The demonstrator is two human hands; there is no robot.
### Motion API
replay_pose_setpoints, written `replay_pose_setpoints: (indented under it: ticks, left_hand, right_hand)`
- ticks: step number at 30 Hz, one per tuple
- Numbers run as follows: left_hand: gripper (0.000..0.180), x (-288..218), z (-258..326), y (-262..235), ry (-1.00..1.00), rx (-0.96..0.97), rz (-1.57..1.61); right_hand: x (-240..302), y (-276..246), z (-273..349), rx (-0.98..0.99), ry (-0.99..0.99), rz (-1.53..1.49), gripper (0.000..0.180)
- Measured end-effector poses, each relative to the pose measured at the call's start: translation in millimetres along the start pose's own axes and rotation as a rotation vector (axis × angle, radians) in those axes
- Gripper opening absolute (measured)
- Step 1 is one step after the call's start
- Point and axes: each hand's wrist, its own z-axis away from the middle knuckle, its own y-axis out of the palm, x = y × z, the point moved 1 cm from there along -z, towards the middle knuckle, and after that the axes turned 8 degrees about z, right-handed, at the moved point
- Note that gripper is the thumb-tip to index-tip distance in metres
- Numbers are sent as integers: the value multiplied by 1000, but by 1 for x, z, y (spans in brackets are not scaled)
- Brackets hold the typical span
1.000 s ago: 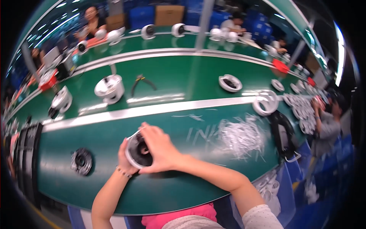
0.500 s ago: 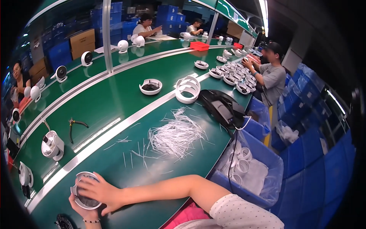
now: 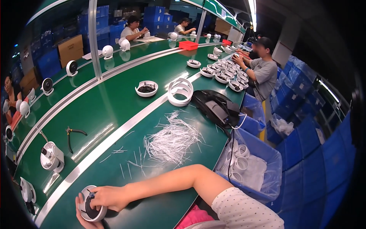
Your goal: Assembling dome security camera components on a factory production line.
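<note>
At the lower left, my left hand (image 3: 81, 212) wraps the outer side of a white round plastic housing (image 3: 100, 217), its fingers along the left wall. My right hand (image 3: 111, 197) reaches across from the right, fingers bent down into the housing. Its fingertips grip or press a black part (image 3: 90, 209) inside; the exact contact is partly hidden. Up the bench from my hands lies a loose pile of thin white strips (image 3: 173, 141).
Black-handled cutters (image 3: 72, 137) and a white camera-like unit (image 3: 53, 156) sit on the green belt. Stacked white rings (image 3: 180, 92) stand beside a black device (image 3: 215, 108). A blue bin (image 3: 272, 191) with white rings adjoins the bench's right edge. Co-workers sit farther along.
My right hand has gone from lying spread over the housing to bent fingers inside it. The view has shifted slightly, and the round black part at the lower left edge has left the picture.
</note>
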Motion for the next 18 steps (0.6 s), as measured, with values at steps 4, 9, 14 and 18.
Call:
replay_pose_setpoints:
  ticks: [4,9,14,18]
  left_hand:
    - [52,-6,-18,-26,207,-64,-172]
    - [45,-13,-17,-18,235,-62,-401]
    - [39,-22,-14,-11,211,-3,-422]
    - [39,-29,-9,-17,217,49,-425]
  right_hand:
    - [-33,-44,2,34,155,170,50]
    - [-119,-105,-19,-72,281,701,44]
    - [-175,-139,-3,37,536,1012,44]
    - [-192,-143,0,155,666,1071,43]
